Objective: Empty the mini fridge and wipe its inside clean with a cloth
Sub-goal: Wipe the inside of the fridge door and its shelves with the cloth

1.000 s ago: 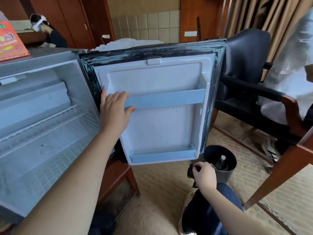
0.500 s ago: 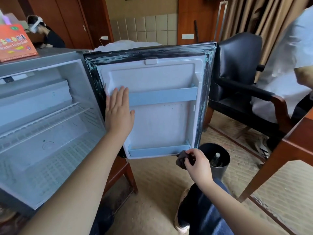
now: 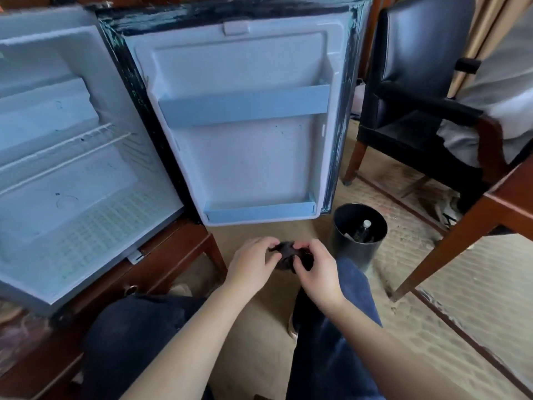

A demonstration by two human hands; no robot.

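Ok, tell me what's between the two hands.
A bunched dark cloth, pinched by the left hand and right hand, shown in the head view.

Your cloth (image 3: 287, 253) is soft crumpled fabric; fridge door liner (image 3: 251, 157) smooth matt plastic; bin (image 3: 352, 251) glossy black; chair (image 3: 418, 53) shiny leather.

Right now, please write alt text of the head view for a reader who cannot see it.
The left hand and the right hand hold a small dark cloth before a mini fridge whose door stands wide open, its visible shelves bare. A black bin with a bottle inside stands on the floor by the door.
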